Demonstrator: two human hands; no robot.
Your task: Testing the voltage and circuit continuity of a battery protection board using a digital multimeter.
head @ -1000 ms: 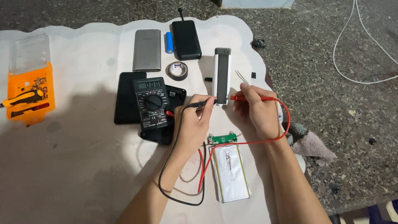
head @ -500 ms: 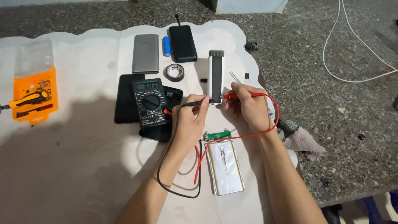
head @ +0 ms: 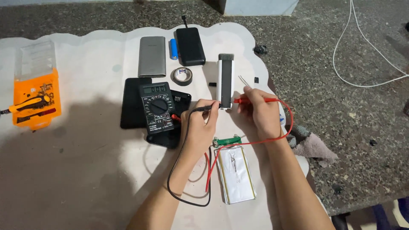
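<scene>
Fingers (head: 203,111) of the left hand (head: 198,130) pinch the black probe (head: 200,109); the right hand (head: 257,115) pinches the red probe (head: 255,100). Both tips meet the near end of the white case (head: 225,80), right of the meter (head: 156,107). Steady, light tip contact reads best.

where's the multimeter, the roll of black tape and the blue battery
multimeter (head: 156,107): head view, on its round dial
roll of black tape (head: 182,76): head view, on the left side of its black ring
blue battery (head: 173,48): head view, on the middle of its blue body
</scene>
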